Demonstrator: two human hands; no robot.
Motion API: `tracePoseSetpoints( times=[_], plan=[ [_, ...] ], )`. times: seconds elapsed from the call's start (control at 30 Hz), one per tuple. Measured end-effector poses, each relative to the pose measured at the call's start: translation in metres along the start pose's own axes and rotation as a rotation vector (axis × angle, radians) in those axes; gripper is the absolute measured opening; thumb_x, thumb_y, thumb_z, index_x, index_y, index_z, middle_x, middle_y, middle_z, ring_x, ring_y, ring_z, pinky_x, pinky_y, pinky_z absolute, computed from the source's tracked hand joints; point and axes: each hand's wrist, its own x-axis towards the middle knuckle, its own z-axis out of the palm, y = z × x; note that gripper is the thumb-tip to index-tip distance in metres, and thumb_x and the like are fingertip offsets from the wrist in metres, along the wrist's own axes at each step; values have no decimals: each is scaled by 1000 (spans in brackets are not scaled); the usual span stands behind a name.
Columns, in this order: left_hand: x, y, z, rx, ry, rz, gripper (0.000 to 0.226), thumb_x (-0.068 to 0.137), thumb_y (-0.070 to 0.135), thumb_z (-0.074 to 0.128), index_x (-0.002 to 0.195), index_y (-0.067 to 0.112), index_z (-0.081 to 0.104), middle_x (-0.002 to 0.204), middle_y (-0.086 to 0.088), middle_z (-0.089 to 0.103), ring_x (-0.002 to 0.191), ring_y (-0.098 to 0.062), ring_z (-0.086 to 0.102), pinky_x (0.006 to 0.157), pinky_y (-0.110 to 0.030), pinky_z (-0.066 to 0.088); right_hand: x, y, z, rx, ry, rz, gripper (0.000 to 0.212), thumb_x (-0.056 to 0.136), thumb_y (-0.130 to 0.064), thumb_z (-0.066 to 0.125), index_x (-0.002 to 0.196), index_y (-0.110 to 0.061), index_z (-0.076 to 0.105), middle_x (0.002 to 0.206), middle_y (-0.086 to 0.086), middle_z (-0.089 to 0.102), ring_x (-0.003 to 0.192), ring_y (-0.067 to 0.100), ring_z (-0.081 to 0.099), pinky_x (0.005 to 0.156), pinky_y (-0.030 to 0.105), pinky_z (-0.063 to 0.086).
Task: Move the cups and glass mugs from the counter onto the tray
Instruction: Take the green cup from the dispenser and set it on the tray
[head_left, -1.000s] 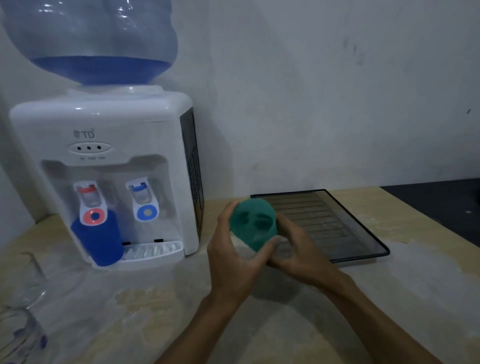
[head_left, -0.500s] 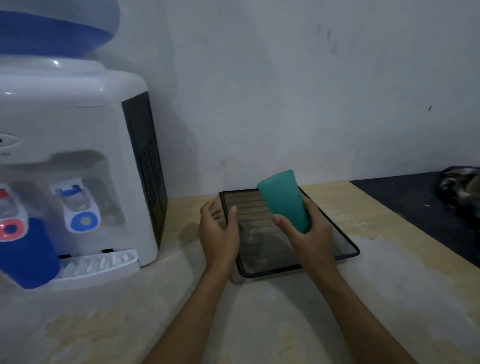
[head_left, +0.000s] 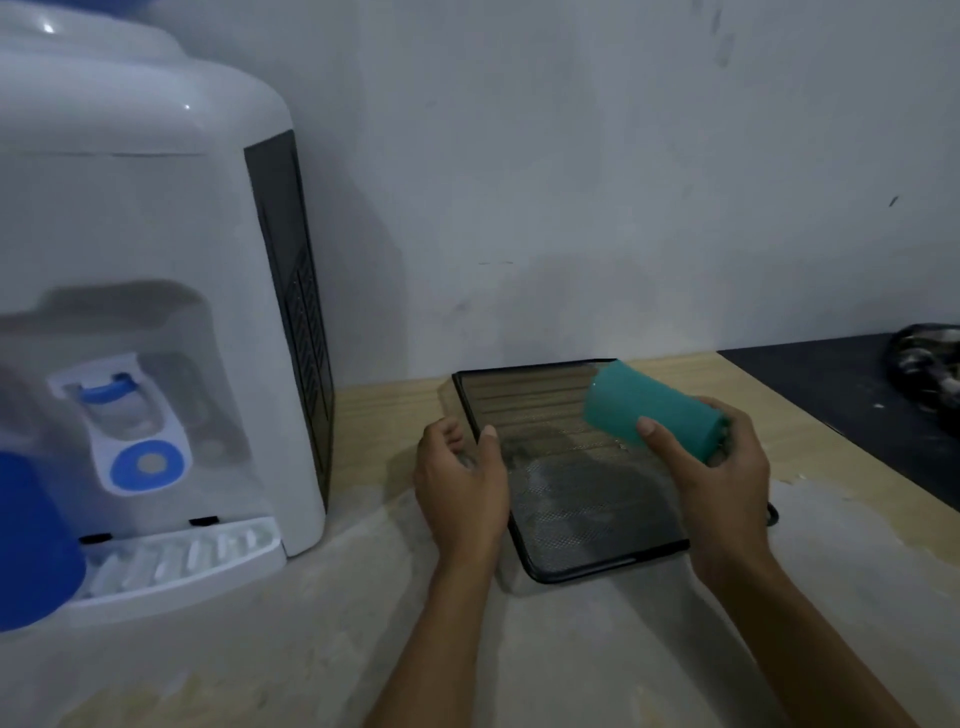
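Observation:
My right hand (head_left: 724, 478) grips a teal plastic cup (head_left: 649, 410), tilted almost on its side above the right part of the dark mesh tray (head_left: 571, 530). The cup's one end points up and to the left. My left hand (head_left: 460, 483) hovers at the tray's left rim with curled, parted fingers and holds nothing. A blue cup (head_left: 31, 545) stands under the dispenser's left tap at the far left edge of view.
A white water dispenser (head_left: 156, 312) with a drip tray (head_left: 182, 561) fills the left side. The wall runs close behind the tray. A black surface (head_left: 841, 395) with a dark object (head_left: 930, 364) lies to the right of the wooden counter (head_left: 363, 649).
My right hand has carried the teal cup to the right over the tray and tilted it further onto its side. My left hand, which let go of the cup earlier, stays at the tray's left rim.

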Motion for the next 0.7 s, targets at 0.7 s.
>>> tracePoseSetpoints(
  times=[0.7],
  plan=[
    [5, -4, 4, 107, 15, 56, 31, 94, 30, 72, 120, 14, 65, 112, 1, 67, 105, -19, 64, 92, -40, 54, 190, -12, 124, -1110, -499, -99, 92, 70, -30, 94, 141, -9, 38, 131, 22, 55, 108, 35, 57, 88, 45, 56]
  ],
)
